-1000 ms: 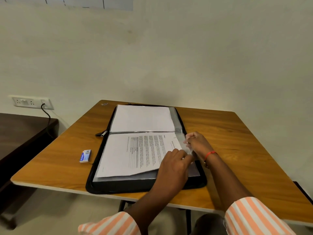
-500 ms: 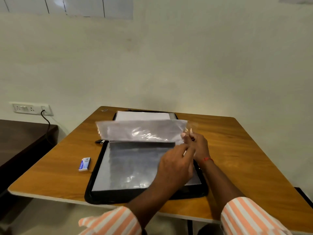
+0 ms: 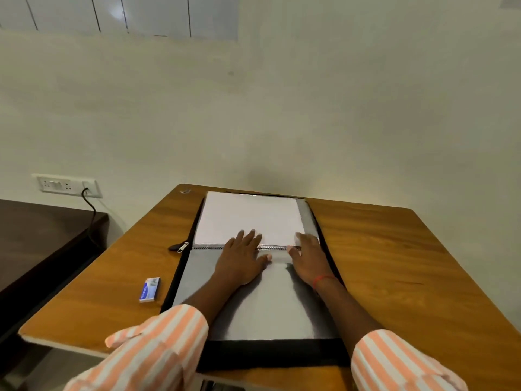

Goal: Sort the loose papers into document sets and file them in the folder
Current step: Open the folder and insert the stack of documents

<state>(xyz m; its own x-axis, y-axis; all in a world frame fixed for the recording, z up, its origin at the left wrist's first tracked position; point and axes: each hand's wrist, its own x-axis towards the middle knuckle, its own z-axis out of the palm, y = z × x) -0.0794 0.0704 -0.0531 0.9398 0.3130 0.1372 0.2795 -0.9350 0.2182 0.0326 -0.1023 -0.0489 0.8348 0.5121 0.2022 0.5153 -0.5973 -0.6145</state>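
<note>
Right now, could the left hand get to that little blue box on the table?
Probably yes. The left hand lies flat on the folder, holding nothing, and the blue box sits on the table just left of the folder's edge, with nothing between them.

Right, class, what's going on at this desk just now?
A person has a black zip folder open on the wooden table. The left hand and right hand both rest flat across its spine. White paper fills the far half; the near half shows a grey plastic sleeve.
</note>
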